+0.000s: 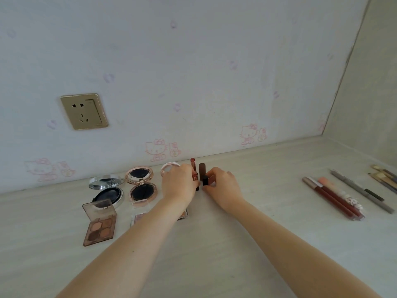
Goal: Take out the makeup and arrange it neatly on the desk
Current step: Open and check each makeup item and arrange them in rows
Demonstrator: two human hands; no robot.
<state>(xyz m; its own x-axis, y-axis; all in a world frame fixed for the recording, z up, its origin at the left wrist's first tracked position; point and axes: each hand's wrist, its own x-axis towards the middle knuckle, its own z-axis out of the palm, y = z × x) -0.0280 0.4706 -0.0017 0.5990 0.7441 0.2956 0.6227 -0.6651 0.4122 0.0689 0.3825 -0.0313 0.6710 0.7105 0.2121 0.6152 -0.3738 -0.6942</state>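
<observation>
Forearms reaching in from the near edge, across a pale counter (214, 244) against cartoon-cat wallpaper. Left of centre: eyeshadow palette (100, 224), silver compact (107, 191), pink compact (141, 183), all lying open. Far right: pencils and lip liners (339, 197) in a loose row. Left hand (179, 184) curled round an upright pink lipstick (194, 172); right hand (223, 186) pinching a small dark lipstick (205, 181), just beside a standing brown tube (202, 171). Probably a second pink tube behind the fingers, hard to tell. Risk: tall narrow tubes standing close together, one knuckle nudge toppling them like dominoes or rolling them away. No legible brand or writing anywhere.
</observation>
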